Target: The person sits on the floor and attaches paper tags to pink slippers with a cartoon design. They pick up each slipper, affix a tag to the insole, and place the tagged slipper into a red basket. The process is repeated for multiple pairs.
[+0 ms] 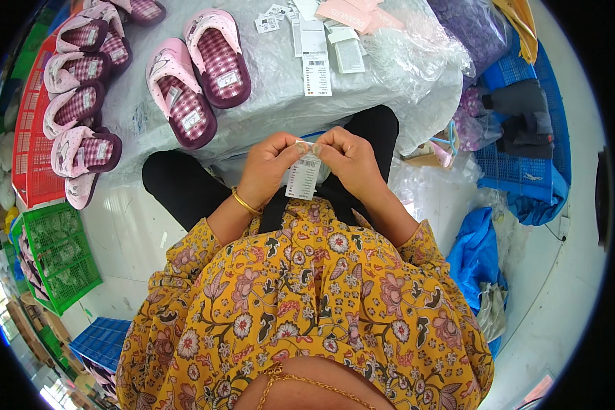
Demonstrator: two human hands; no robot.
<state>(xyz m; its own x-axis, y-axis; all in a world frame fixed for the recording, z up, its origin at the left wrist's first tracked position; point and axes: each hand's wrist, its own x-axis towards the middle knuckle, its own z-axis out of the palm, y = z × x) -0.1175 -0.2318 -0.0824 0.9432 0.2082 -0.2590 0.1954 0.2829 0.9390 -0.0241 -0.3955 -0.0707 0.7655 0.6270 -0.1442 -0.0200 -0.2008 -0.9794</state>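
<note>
My left hand (270, 166) and my right hand (348, 160) meet over my lap, thumbs and fingers pinching the upper edge of a white paper label (303, 179). The label hangs down between them, with a barcode and lines of print facing me. Beyond my hands, a pair of pink slippers (215, 61) with dark red checked insoles lies on the plastic-covered table (266, 116). More white labels (316, 72) lie loose to the right of that pair.
Several more pink slippers (82, 109) line the table's left side, beside a red crate (33, 130). A green crate (65, 256) stands below it. Pale pink cards (352, 14) and clear plastic bags (417, 51) lie at the back right. A blue crate (526, 164) holds dark items.
</note>
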